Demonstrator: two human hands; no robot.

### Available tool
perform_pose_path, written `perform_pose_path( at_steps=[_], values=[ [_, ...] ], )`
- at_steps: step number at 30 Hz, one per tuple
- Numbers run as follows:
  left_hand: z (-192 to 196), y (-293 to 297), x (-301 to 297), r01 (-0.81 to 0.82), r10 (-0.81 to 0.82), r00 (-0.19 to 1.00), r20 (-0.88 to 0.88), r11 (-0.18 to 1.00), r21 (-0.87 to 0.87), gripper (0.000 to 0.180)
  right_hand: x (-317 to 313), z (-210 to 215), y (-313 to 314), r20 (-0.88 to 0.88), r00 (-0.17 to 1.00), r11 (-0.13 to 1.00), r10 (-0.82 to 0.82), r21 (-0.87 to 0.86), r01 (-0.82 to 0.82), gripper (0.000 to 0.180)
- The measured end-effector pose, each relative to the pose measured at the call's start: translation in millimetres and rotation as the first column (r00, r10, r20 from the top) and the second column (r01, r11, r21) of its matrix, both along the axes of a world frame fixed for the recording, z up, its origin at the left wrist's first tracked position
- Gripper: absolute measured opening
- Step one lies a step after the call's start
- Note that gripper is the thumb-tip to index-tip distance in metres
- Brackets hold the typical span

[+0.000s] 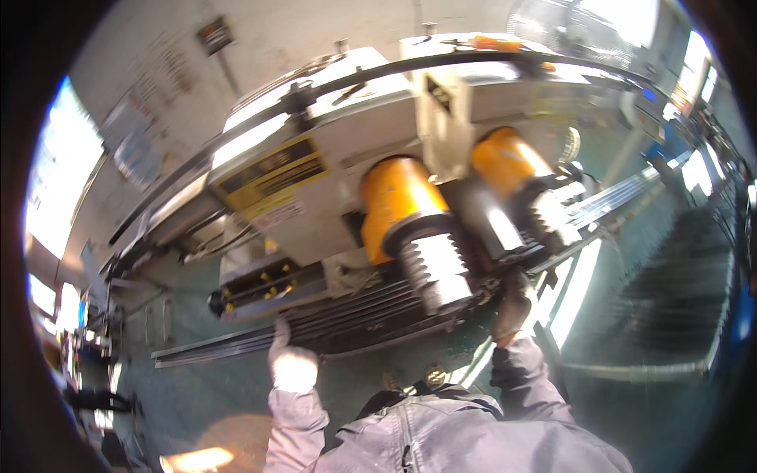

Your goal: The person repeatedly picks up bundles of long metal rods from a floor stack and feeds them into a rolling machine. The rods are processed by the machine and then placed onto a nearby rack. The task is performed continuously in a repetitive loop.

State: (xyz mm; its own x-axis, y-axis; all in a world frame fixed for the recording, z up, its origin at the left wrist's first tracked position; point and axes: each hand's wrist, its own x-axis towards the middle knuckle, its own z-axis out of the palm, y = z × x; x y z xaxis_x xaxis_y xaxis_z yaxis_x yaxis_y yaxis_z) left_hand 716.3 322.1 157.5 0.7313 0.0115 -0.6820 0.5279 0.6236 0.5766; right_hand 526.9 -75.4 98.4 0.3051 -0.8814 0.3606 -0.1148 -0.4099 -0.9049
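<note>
A bundle of long, thin metal bars [236, 344] runs across in front of me, along the near side of a pale machine [355, 130]. My left hand [293, 364], in a light glove, is at the bundle's near edge. One digit lies over the bars and the other fingers are hidden, so the hand looks closed on them. My right hand [512, 309] is in shadow and blurred, reaching to the bars right of the nearer orange cylinder [400, 197]; its fingers do not show clearly. That cylinder ends in a ribbed metal sleeve [436, 272].
A second orange cylinder [511, 162] stands to the right. A dark rail [378, 79] curves over the machine, which bears a yellow-and-black label [272, 177]. The bars continue to the far right [619, 201]. A dark, metal-edged area [670, 292] lies at the right.
</note>
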Motion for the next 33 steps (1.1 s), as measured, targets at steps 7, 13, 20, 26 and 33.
perform_pose_path(
  at_steps=[7,13,20,26,33],
  values=[
    [1.8,69.2,8.2,-0.023,0.122,0.972,0.201,0.900,-0.435,0.032,-75.6,-99.5,12.8,-0.095,0.994,0.965,0.045,0.263,-0.019,0.034],
    [-11.1,227.8,75.6,-0.276,0.384,0.841,0.380,0.910,-0.308,0.032,-164.0,-175.6,60.2,-0.372,0.928,0.907,0.022,0.397,0.138,0.033],
    [-9.0,457.4,142.9,-0.139,0.212,0.774,0.597,0.976,-0.167,0.029,-216.8,-216.0,167.3,-0.577,0.803,0.819,0.151,0.527,0.225,0.035],
    [-6.5,524.4,163.5,-0.243,0.261,0.798,0.543,0.964,-0.106,0.028,-227.7,-210.7,226.9,-0.605,0.752,0.783,0.263,0.589,0.200,0.039],
    [-9.9,529.3,144.5,-0.087,0.030,0.870,0.492,0.992,0.092,0.043,-232.4,-216.6,216.9,-0.634,0.741,0.838,0.222,0.512,0.186,0.035]
  ],
)
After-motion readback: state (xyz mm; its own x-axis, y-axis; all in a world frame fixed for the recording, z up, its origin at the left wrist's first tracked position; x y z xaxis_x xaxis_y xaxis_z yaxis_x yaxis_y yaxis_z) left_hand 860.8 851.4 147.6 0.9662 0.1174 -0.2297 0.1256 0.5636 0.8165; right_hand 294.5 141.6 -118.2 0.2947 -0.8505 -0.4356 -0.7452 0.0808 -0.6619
